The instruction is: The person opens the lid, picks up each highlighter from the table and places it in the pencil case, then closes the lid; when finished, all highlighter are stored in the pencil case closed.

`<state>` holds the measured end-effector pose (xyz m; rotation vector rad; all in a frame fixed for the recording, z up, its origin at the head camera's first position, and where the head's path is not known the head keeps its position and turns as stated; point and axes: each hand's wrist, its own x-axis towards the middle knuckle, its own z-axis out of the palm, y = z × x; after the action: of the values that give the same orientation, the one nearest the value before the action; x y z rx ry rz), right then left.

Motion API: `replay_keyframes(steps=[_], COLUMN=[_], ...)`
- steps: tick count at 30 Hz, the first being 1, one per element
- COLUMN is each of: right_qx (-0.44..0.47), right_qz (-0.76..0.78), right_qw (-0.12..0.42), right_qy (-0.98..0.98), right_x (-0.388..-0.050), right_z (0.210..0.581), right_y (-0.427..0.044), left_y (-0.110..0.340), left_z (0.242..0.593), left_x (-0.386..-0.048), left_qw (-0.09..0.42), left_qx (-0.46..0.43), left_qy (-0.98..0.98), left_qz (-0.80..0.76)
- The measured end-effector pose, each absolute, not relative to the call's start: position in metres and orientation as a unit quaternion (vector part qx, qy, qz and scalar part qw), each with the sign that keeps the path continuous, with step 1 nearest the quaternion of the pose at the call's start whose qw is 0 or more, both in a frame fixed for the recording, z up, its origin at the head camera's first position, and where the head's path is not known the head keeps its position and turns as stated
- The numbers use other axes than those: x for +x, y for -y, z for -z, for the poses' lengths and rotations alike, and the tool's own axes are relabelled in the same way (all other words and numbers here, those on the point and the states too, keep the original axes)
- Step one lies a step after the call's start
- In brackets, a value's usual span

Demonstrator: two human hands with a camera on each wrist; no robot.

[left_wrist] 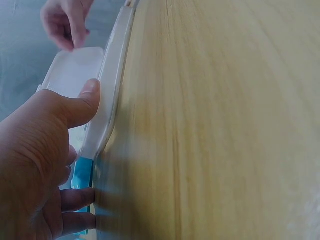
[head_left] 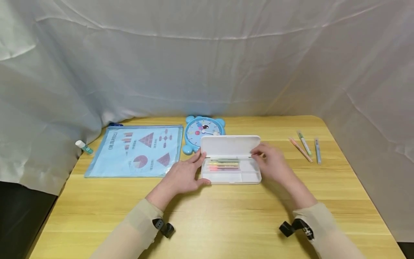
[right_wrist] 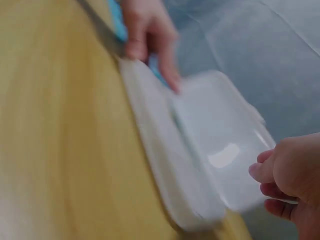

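Note:
A white plastic pencil case (head_left: 226, 177) lies with its lid (head_left: 229, 145) raised toward the back. Several slim coloured pens (head_left: 224, 165) rest inside, in the left part of the case. My left hand (head_left: 184, 176) holds the left end of the case, thumb at the near corner and fingers by the hinge; in the left wrist view the thumb (left_wrist: 86, 106) lies at the case's front edge. With curled fingers, my right hand (head_left: 271, 162) pinches the right edge of the lid, which shows in the right wrist view too.
Behind the case stands a blue toy clock (head_left: 203, 131), partly covered by the lid. A light blue zip folder (head_left: 132, 154) with printed charts lies left, beside a glue stick (head_left: 84, 147). Three pens, one an orange pen (head_left: 300, 150), lie to the right. Grey cloth (head_left: 207, 72) hangs behind.

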<state>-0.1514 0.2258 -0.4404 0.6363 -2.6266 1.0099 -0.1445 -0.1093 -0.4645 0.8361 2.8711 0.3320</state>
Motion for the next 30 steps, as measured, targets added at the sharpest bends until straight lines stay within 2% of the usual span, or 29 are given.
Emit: replay_keyframes(steps=[4,14,22,30], right_qx=[0.161,-0.017,-0.047,-0.047], right_qz=[-0.330,-0.273,-0.242,-0.265], right_qw=[0.144,0.039,0.021,0.011], right_qy=[0.919,0.961,0.969,0.963], right_x=[-0.150,-0.149,-0.149,-0.149], right_z=[0.430,0.442,0.456,0.456], right_y=[-0.268,-0.359,-0.369,-0.366], left_y=[0.109,0.110,0.108,0.108], left_z=[0.464,0.464,0.465,0.464], left_x=[-0.144,-0.144,-0.143,-0.143], left_qw=[0.066,0.074,0.076,0.080], left_qx=[0.275,0.269,0.263,0.260], left_qy=[-0.953,-0.953,-0.955,-0.955], left_qz=[-0.112,-0.120,-0.118,-0.122])
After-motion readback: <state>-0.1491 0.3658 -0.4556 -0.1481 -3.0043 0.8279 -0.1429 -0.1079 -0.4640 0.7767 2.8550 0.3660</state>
